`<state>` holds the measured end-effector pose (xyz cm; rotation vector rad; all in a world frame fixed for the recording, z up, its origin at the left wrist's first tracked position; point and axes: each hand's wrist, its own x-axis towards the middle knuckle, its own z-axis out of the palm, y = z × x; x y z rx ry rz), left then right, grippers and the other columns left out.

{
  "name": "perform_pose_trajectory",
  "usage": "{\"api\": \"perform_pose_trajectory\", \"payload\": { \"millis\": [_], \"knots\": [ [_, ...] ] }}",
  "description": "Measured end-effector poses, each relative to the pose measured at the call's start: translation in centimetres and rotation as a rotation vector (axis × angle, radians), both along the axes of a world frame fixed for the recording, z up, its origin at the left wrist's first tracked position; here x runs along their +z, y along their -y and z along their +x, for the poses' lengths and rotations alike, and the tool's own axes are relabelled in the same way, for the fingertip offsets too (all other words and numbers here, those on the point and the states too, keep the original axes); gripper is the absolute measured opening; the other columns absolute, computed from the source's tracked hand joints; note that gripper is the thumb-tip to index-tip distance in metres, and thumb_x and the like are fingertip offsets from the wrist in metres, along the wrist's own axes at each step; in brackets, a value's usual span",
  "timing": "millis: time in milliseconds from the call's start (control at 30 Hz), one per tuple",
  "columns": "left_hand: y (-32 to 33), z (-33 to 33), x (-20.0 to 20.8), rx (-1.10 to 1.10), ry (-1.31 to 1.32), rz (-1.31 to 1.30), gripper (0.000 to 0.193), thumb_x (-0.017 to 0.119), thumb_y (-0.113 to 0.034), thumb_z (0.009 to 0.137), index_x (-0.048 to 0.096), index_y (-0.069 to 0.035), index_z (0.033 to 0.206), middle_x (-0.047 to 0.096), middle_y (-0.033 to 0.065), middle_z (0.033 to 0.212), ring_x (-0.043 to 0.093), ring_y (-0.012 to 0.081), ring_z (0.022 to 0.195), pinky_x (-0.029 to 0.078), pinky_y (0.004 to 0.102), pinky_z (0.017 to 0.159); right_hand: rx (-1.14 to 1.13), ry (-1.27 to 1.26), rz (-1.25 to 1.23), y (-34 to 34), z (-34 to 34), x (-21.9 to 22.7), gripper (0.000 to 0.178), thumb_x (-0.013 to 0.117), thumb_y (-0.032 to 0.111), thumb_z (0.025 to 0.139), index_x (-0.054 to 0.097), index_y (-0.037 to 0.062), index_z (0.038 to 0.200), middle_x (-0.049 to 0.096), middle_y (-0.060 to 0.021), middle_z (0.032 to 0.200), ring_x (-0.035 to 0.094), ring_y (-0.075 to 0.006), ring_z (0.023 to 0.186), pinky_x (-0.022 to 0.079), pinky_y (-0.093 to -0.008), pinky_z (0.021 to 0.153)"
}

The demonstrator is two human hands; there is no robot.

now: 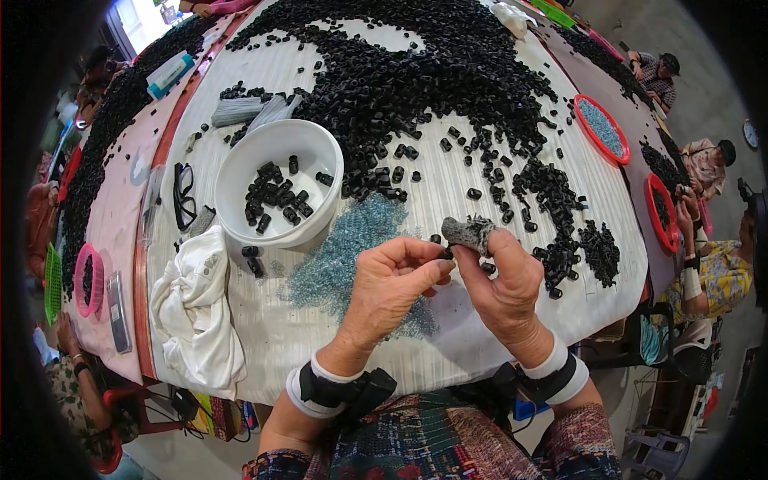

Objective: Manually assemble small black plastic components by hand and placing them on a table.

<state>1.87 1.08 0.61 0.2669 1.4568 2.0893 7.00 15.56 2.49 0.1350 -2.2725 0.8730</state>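
Note:
Over the front of the table, my left hand [388, 280] and my right hand [506, 284] meet fingertip to fingertip. The left thumb and forefinger pinch a small black plastic part [446, 253], mostly hidden by the fingers. A grey knitted finger cover [468, 234] wraps the right forefinger, which is closed toward the thumb; what those fingers hold cannot be made out. Beneath and left of my hands spreads a heap of small bluish clear springs or rings [344, 260]. A white bowl [328, 204] beyond my left hand contains several short black cylindrical parts [276, 196].
A large heap of black parts [416, 80] covers the far table. Smaller black pieces [600, 252] lie right. Glasses [185, 196] and a white cloth [196, 312] rest left of the bowl. Red-rimmed trays [620, 156] stand right. Other people sit at both sides.

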Motion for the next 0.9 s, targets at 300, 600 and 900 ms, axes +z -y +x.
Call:
{"api": "perform_pose_trajectory", "payload": {
  "millis": [300,600,900],
  "knots": [
    [-0.1,0.1,-0.5,0.033,0.01,0.009,0.016,0.068,-0.006,0.082,0.064,0.001,0.095,0.067,0.0075,0.082,0.066,0.0127,0.074,0.052,0.0223,0.06,-0.024,0.021,-0.002,0.6,0.1,0.0,0.019,0.068,-0.006,0.07,0.058,0.0006,0.084,0.058,-0.012,0.073,0.058,-0.0257,0.061,0.046,-0.0323,0.053],
    [-0.1,0.1,-0.2,0.013,0.013,-0.014,0.015,0.066,-0.01,0.084,0.065,0.002,0.093,0.068,0.0076,0.081,0.066,0.0119,0.072,0.051,0.0224,0.058,0.039,0.07,0.124,0.0,0.3,0.6,0.021,0.063,-0.009,0.066,0.057,-0.0004,0.085,0.057,-0.0119,0.074,0.058,-0.0278,0.066,0.048,-0.0348,0.056],
    [0.2,-0.3,-0.2,-0.014,0.06,-0.044,0.011,0.063,-0.004,0.08,0.063,0.003,0.089,0.066,0.0073,0.077,0.064,0.0125,0.069,0.052,0.0225,0.06,0.152,0.117,0.093,0.1,0.6,1.3,0.026,0.069,0.001,0.066,0.055,-0.0026,0.088,0.056,-0.0131,0.078,0.057,-0.0269,0.067,0.048,-0.0353,0.057]
  ]
}}
